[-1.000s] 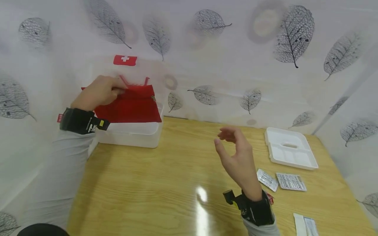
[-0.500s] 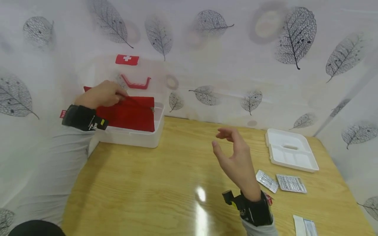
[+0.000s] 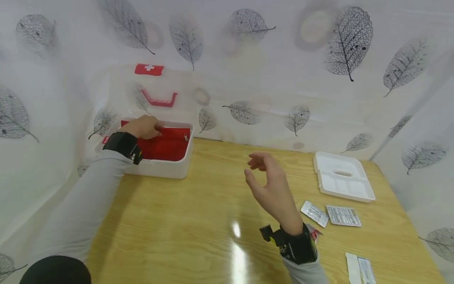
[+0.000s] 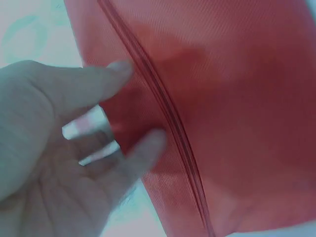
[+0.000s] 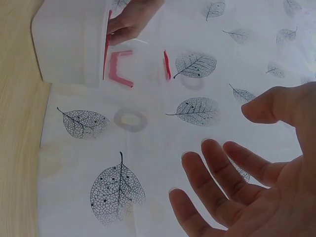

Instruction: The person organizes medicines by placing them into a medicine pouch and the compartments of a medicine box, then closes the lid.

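Note:
A red zip pouch (image 3: 168, 148) lies in the white plastic box (image 3: 164, 169) at the back left. My left hand (image 3: 142, 127) is over the pouch's far left part. In the left wrist view, thumb and fingers (image 4: 148, 148) are spread apart at the pouch's edge beside its zip (image 4: 170, 113), not pinching it. My right hand (image 3: 273, 189) hangs over the table with loosely bent fingers and holds nothing; the right wrist view shows its palm bare.
The box's clear lid with a red handle (image 3: 161, 103) stands raised behind it. At the right are a white compartment tray (image 3: 345, 185), two blister packs (image 3: 343, 215) (image 3: 315, 213) and a flat white-and-blue packet (image 3: 360, 269). A leaf-print sheet hangs behind the table.
My left hand has lowered the pouch into the box, and its fingers have come apart from the pouch's edge. My right hand keeps nearly the same place and pose.

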Motion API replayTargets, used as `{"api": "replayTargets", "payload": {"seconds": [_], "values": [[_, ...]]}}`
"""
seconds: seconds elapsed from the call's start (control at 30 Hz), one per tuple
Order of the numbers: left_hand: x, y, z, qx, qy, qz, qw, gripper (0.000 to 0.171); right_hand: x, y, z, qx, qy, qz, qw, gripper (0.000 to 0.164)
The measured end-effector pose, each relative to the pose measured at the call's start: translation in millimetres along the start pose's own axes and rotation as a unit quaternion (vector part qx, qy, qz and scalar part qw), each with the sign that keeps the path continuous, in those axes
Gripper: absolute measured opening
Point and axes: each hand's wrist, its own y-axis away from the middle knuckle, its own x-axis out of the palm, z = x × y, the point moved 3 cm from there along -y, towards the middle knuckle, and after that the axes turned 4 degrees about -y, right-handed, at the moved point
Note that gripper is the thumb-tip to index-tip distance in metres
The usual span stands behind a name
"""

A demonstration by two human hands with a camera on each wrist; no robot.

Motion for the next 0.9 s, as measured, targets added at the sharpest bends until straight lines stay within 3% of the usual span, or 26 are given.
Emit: {"api": "replayTargets", "payload": {"seconds": [0.13,0.27,0.4,0.57,0.7,0.8,0.9], "values": [[13.8,-6.2,-8.3,-0.024,0.021,0.008,0.9994,0.061,1,2,-1,-0.001,0.013,0.013,1.0,0.037],[22.6,-4.4,-17.6,-0.04,-0.011,-0.019,0.999,0.063,-1,2,-2,0.002,0.022,0.008,1.0,0.036],[31.1,-2.6,-21.0,-0.006,-0.03,-0.043,0.9986,0.05,1,-1,-3,0.008,0.023,0.019,1.0,0.037],[51.0,-2.8,-11.5,0.014,-0.016,0.007,0.9997,0.041,6,-2,-2,0.007,0.024,0.034,0.999,0.037],[55.0,0.4,-6.2,-0.001,-0.022,0.027,0.9994,0.043,9,-1,0,0.003,0.026,0.039,0.999,0.038],[43.3,10.0,-15.3,-0.001,-0.015,0.0,0.9999,0.047,8,-1,-1,0.003,0.032,0.042,0.999,0.037],[23.3,32.8,-42.9,-0.008,-0.006,-0.1,0.9949,0.055,6,-1,-6,0.02,0.054,0.048,0.997,0.035]]}}
